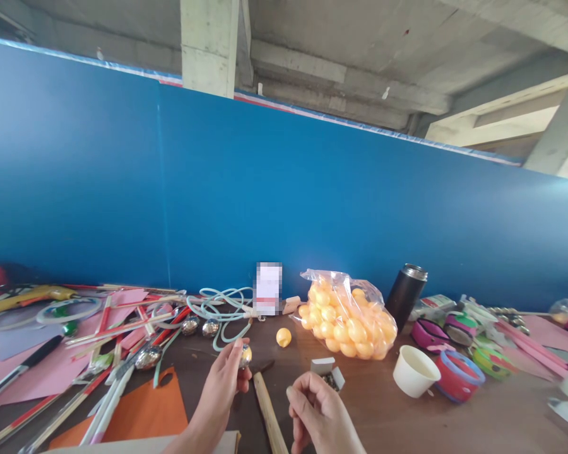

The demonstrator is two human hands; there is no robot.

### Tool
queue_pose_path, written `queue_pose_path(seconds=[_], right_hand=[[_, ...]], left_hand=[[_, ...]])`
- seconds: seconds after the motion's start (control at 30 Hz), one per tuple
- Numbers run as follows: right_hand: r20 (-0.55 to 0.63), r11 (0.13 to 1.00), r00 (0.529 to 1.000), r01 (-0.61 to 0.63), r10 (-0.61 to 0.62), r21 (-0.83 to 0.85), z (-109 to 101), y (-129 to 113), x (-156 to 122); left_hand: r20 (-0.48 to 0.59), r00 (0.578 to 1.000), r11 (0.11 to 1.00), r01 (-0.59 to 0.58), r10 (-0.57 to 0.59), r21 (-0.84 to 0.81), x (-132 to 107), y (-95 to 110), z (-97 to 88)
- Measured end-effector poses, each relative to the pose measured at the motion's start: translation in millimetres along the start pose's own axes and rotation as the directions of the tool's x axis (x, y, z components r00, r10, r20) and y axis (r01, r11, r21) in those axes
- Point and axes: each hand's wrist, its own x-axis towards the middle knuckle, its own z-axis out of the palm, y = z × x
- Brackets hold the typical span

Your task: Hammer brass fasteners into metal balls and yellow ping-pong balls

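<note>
Ball: small shiny silver metal ball, pinched at the fingertips of my left grip, low over the brown worktop.
Right grip: at 4 o'clock of the ball, fingers curled in, thumb against forefinger; I cannot tell whether it pinches anything.
Between: pale wooden stick, lying flat.
Box: small open white cardboard box, 3 o'clock.
Beyond: loose yellow plastic ball, 1 o'clock.
Risk: a fingertip hold on a smooth round surface could slip, I judge; the ball would roll off the near edge.
</note>
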Motion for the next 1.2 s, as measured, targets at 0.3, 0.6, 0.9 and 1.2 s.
queue_pose_path(seconds=[0.3,0.6,0.9,1.2], right_hand=[[-0.022,0.998,1.000,0.006,-0.004,0.064,0,3,1],[0.044,0.996,0.997,-0.072,0.070,0.042,-1,4,1],[0.022,0.998,0.999,-0.042,0.043,-0.036,0,7,3],[0.016,0.995,0.999,-0.048,0.049,-0.087,1,5,2]], left_hand=[[0.064,0.998,0.997,0.022,-0.017,-0.080,-4,4,2.3],[0.116,0.993,0.998,-0.009,0.017,-0.069,-2,-1,0.4],[0.199,0.979,0.998,0.031,-0.043,0.060,-12,5,10.1],[0.365,0.931,0.946,-0.089,-0.033,0.312,-12,-2,11.4]])
